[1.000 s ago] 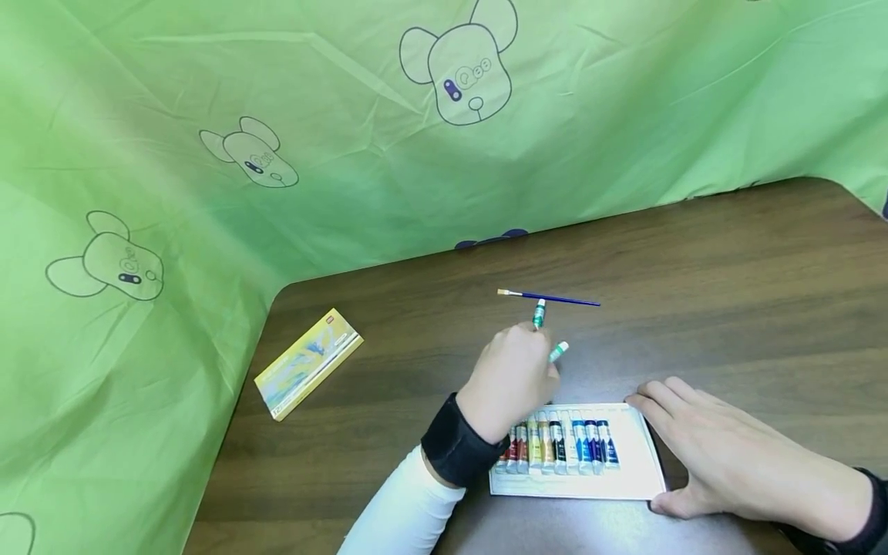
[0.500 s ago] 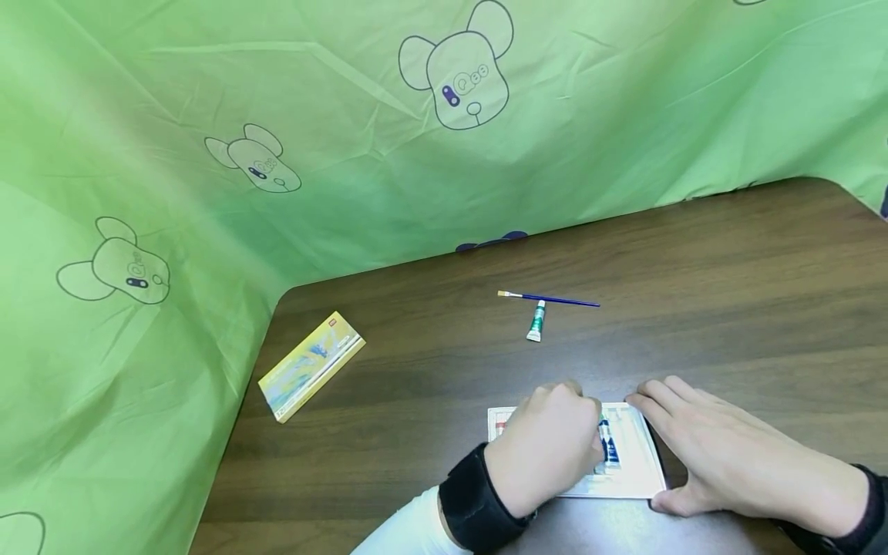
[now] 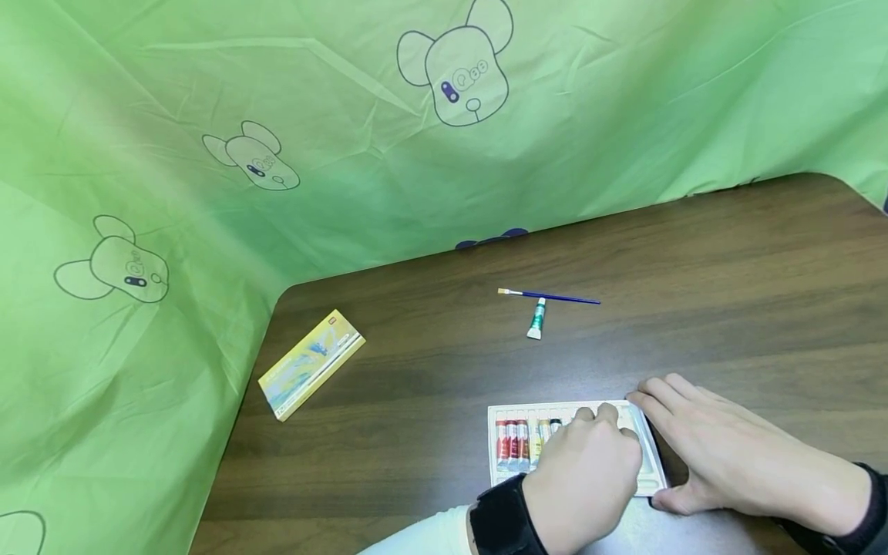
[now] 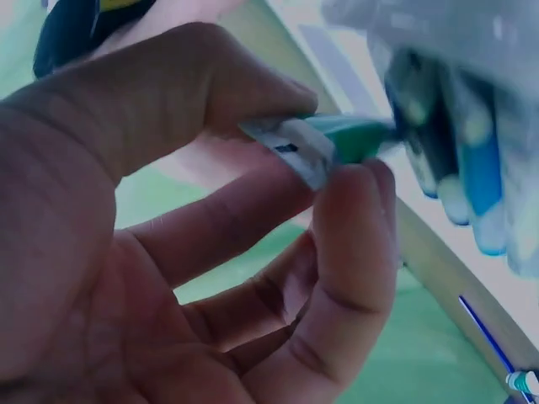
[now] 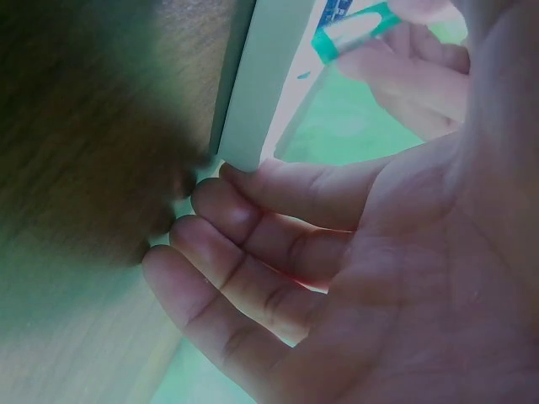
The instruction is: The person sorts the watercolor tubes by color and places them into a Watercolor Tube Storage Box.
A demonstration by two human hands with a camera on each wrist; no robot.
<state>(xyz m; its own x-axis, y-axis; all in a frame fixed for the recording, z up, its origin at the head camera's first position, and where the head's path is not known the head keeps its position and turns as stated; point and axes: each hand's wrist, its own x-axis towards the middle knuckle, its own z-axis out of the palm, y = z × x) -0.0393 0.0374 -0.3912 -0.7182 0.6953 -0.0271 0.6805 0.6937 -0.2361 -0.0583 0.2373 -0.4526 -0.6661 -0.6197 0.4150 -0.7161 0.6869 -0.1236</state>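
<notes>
My left hand [image 3: 590, 478] is over the right half of a white paint tray [image 3: 645, 482]. In the left wrist view, thumb and fingers pinch the flat crimped end of a green paint tube [image 4: 358, 139]. Its other end points at the tray; the head view hides this tube behind the hand. Red and yellow tubes [image 3: 513, 443] lie side by side in the tray's left part. My right hand [image 3: 714, 455] rests along the tray's right side, thumb at the near corner and index finger at the far one. Its fingers lie fairly straight in the right wrist view, one fingertip touching the tray's edge [image 5: 253, 109].
Beyond the tray, another green paint tube [image 3: 536, 319] lies on the brown wooden table [image 3: 416, 455]. A blue-handled paintbrush [image 3: 562, 298] lies just behind it. A yellow box [image 3: 312, 366] lies at the left. Green cloth [image 3: 333, 154] hangs along the table's back and left edges.
My left hand has come from the loose green tubes back to the tray, bringing one, then shifted right over the tray. The other tube stays on the table. My right hand has not moved.
</notes>
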